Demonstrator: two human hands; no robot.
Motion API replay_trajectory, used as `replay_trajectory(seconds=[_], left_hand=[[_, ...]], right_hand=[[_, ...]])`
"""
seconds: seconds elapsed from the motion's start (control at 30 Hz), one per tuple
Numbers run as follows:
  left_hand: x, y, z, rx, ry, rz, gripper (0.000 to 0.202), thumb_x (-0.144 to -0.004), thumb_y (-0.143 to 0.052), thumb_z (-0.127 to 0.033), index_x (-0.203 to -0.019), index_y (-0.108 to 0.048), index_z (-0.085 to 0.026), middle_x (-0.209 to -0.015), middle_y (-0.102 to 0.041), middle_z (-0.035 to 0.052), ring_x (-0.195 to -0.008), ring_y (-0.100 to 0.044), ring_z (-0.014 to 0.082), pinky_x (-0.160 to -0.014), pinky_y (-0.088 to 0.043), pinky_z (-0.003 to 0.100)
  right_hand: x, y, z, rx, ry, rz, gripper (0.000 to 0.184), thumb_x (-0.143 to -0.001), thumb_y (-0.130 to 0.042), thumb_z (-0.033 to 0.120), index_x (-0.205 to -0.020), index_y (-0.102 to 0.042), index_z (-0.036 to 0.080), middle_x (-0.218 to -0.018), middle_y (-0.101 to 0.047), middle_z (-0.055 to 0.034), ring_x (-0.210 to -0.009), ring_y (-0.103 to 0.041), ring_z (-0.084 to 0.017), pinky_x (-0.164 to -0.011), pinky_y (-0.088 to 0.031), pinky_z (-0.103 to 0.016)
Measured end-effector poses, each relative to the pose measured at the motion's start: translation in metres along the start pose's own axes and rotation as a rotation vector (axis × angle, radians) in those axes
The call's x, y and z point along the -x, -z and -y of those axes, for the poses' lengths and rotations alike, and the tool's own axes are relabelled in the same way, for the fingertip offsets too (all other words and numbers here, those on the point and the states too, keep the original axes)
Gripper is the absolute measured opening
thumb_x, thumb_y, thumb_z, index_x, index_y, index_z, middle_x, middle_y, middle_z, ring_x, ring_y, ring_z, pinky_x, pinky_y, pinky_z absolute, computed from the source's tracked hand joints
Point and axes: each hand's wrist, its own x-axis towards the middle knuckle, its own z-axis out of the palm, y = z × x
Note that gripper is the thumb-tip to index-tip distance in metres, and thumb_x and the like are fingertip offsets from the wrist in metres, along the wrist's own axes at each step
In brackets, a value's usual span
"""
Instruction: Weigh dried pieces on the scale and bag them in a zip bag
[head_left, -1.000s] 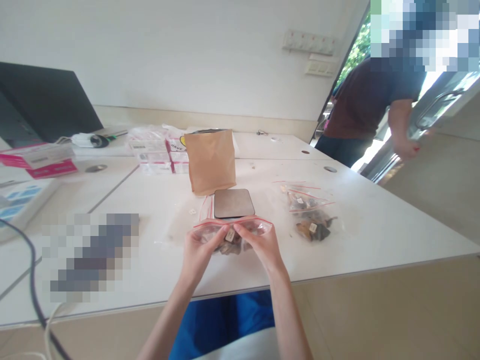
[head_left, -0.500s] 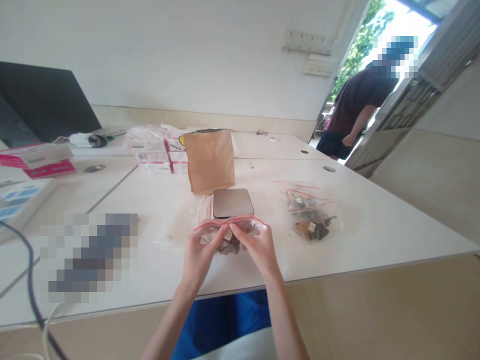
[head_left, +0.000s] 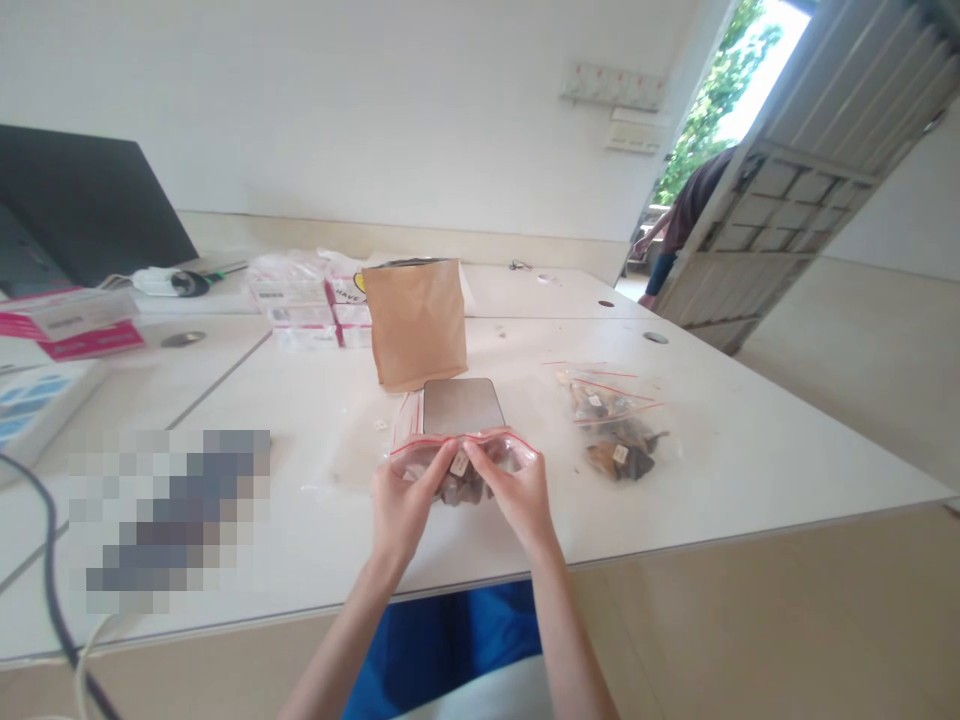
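Observation:
A clear zip bag (head_left: 459, 490) with a red seal strip holds brown dried pieces and a small white packet. My left hand (head_left: 401, 500) pinches its top edge, thumb near the middle of the strip. On the other side my right hand (head_left: 519, 495) grips the same edge, and the two thumbs almost meet. Just behind the bag lies a flat scale (head_left: 463, 405) with a metal-looking top. A brown paper pouch (head_left: 417, 325) stands upright behind the scale. Flat clear zip bags (head_left: 356, 450) lie to the left, partly under the scale's side.
Filled zip bags (head_left: 621, 455) lie on the table at right. Pink-and-white boxes (head_left: 300, 310) are stacked behind, left of the pouch. A black cable (head_left: 51, 580) crosses the left front. Beyond the table, a person (head_left: 694, 205) is partly hidden by a metal door (head_left: 795, 220).
Both hands keep their pinch on the zip bag, nearly in place. In the doorway, the metal door has swung further across and the person is now mostly behind it, bent lower.

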Motion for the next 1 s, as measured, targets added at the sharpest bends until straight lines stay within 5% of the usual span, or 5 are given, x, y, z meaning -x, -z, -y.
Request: replay_trajectory(seconds=[0.23,0.37,0.6,0.77,1.0], left_hand=[[-0.009,0.006,-0.015,0.202,0.199,0.588,0.047,-0.089,-0.046,-0.053,-0.095,-0.077,-0.019,-0.102,-0.074,0.0087,-0.108,-0.064,0.0262,-0.103,-0.042,0.04],[-0.005,-0.008,-0.026,0.248,0.248,0.8,0.052,-0.091,-0.038,-0.056,-0.117,-0.069,-0.023,-0.116,-0.069,0.0075,-0.111,-0.063,0.0262,-0.096,-0.048,0.043],[-0.041,-0.004,-0.059,-0.137,-0.208,0.375,0.042,-0.094,-0.037,-0.044,-0.114,-0.068,-0.024,-0.116,-0.07,0.0037,-0.107,-0.064,0.0209,-0.093,-0.048,0.03],[-0.098,0.017,-0.088,-0.485,-0.672,-0.101,0.041,-0.093,-0.037,-0.032,-0.127,-0.055,-0.019,-0.134,-0.056,0.0082,-0.126,-0.048,0.0237,-0.108,-0.033,0.041],[-0.186,0.019,-0.08,-0.772,-0.529,-0.236,0.049,-0.091,-0.04,-0.035,-0.14,-0.044,-0.026,-0.156,-0.026,0.0086,-0.142,-0.022,0.0323,-0.111,-0.018,0.055]], right_hand=[[-0.001,0.062,-0.004,0.149,-0.039,-0.043,0.056,-0.083,-0.048,0.065,-0.064,-0.07,0.018,-0.06,-0.068,-0.0069,-0.056,-0.062,-0.02,-0.058,-0.05,-0.031],[-0.001,0.091,0.001,0.229,-0.021,-0.181,0.058,-0.076,-0.051,0.072,-0.052,-0.063,0.02,-0.049,-0.061,-0.0059,-0.05,-0.057,-0.019,-0.054,-0.049,-0.03],[-0.022,0.167,0.008,0.331,-0.048,-0.463,0.049,-0.071,-0.063,0.064,-0.078,-0.068,0.016,-0.054,-0.061,-0.0032,-0.046,-0.049,-0.015,-0.044,-0.038,-0.027],[-0.038,0.213,-0.001,0.831,0.077,-0.647,0.076,-0.067,-0.06,0.068,-0.117,-0.06,0.01,-0.083,-0.068,-0.0143,-0.073,-0.061,-0.028,-0.07,-0.049,-0.044],[-0.006,0.188,-0.014,1.214,0.472,-0.557,0.051,-0.09,-0.041,0.05,-0.121,-0.057,0.012,-0.118,-0.059,-0.0211,-0.113,-0.054,-0.032,-0.096,-0.041,-0.049]])
